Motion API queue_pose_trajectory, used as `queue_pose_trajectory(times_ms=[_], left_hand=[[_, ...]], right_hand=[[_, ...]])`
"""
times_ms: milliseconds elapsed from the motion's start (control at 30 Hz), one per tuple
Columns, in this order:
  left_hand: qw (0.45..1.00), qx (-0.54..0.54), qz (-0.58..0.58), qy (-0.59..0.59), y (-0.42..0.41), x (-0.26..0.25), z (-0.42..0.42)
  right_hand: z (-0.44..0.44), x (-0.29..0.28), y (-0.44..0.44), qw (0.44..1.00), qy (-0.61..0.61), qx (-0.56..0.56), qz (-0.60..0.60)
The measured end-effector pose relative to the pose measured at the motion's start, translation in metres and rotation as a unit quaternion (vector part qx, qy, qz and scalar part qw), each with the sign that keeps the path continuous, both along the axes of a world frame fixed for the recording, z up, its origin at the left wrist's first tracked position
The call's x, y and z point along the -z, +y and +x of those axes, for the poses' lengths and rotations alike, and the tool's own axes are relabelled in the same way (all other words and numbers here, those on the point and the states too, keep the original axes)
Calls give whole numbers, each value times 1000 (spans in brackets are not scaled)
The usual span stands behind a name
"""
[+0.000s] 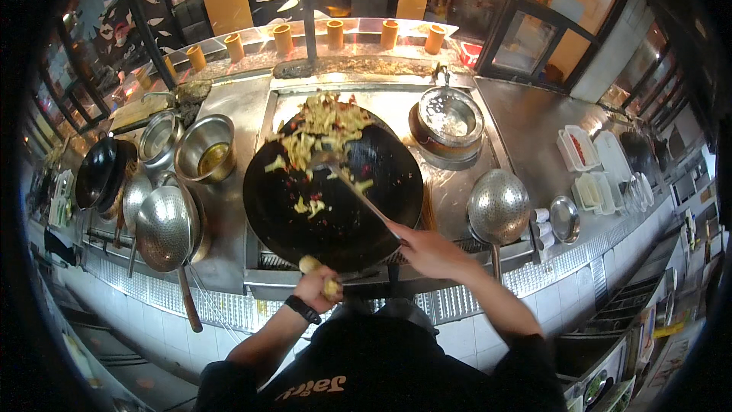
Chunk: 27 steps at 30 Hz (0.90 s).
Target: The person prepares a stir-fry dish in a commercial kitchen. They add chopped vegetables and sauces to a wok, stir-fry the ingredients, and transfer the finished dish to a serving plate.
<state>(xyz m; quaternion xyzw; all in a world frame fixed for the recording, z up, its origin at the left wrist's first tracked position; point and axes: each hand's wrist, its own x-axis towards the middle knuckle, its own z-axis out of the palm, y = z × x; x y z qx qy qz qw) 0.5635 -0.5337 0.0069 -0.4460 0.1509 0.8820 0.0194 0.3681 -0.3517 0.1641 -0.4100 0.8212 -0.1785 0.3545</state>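
Note:
A large black wok (pixel 343 229) is in front of me, tilted so that its inside shows. Chopped pale yellow-green vegetables with red bits (pixel 320 126) lie at its far side, some blurred above the rim. My right hand (pixel 429 252) grips the handle of a metal ladle or spatula (pixel 366 200), whose head is among the food. At the wok's near edge my left hand (pixel 317 289), with a black watch on the wrist, is closed around a yellowish cloth (pixel 309 264), which seems to lie against the rim; the rim under it is hidden.
Perforated strainers rest at left (pixel 164 229) and right (pixel 498 206). A steel pot with yellow liquid (pixel 206 149) stands left of the wok, a water-filled metal pot (pixel 450 117) behind right. Plastic containers (pixel 577 149) sit on the right counter. Bamboo cups (pixel 334 34) line the back ledge.

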Motion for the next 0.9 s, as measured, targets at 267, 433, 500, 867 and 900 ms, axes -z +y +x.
queue_pose_trajectory(times_ms=[267,433,500,867,900], left_hand=[[985,-59,-163,25,-15,96,-78],[999,47,-21,-19,7,51,-9],[999,-21,-34,0,0,-23,-21],[992,63,-95,-49,-3,78,-22],[994,71,-45,-72,-6,65,-17]], right_hand=[[-15,98,-35,985,162,12,-64],[8,59,-20,983,119,3,-136],[-8,-2,4,993,-109,20,-45],[5,91,-18,974,158,61,-153],[11,91,-9,970,165,56,-172]])
